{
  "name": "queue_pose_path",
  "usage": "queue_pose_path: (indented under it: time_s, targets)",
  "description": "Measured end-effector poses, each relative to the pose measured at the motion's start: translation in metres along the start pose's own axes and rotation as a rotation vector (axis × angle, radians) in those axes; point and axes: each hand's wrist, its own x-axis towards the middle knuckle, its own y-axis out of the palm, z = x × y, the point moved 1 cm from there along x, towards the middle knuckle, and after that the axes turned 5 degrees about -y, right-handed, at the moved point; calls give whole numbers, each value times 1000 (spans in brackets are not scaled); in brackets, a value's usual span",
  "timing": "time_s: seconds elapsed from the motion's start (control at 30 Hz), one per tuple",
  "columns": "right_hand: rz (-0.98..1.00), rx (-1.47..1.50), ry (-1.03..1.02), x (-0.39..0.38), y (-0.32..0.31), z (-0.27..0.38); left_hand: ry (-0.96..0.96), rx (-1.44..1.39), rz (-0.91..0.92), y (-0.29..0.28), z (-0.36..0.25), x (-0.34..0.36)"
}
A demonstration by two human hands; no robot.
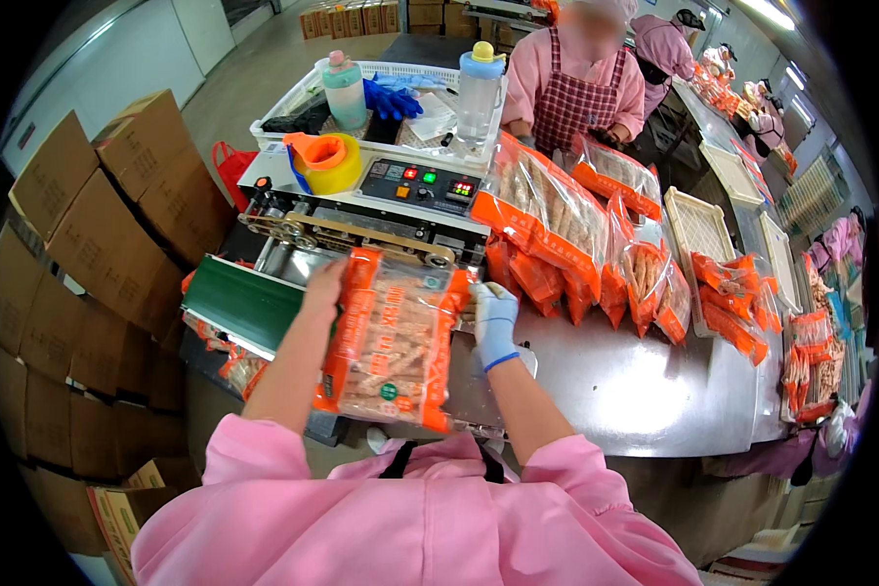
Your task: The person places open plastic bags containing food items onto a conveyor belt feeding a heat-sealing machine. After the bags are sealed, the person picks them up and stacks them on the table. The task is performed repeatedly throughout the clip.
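Note:
A clear plastic bag with orange edges is held up at the front of a sealing machine. Light brown, stick-like food fills it. My left hand, bare, grips its upper left edge, with the fingertips partly hidden by the bag. My right hand wears a pale glove with a blue cuff and is closed on the upper right edge. The bag's top lies close to the machine's sealing rail. Left of the bag runs the machine's green conveyor belt.
Filled bags are piled on the steel table at right, near cream trays. A co-worker stands across the table. Tape rolls and a white basket with bottles top the machine. Cardboard boxes line the left.

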Motion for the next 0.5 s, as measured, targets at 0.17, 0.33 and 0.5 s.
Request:
queue_pose_path:
  time_s: [0.17, 0.33, 0.5]
  targets:
    - [-100, -286, -340, -15, -61, 46, 483, 31, -191, -55, -35, -97]
    - [-915, -506, -1013, 58, -298, 56, 743, 41, -456, -64, -25, -225]
    - [-612, -1675, -1007, 102, -408, 72, 674, 111, -492, -24, -9, -258]
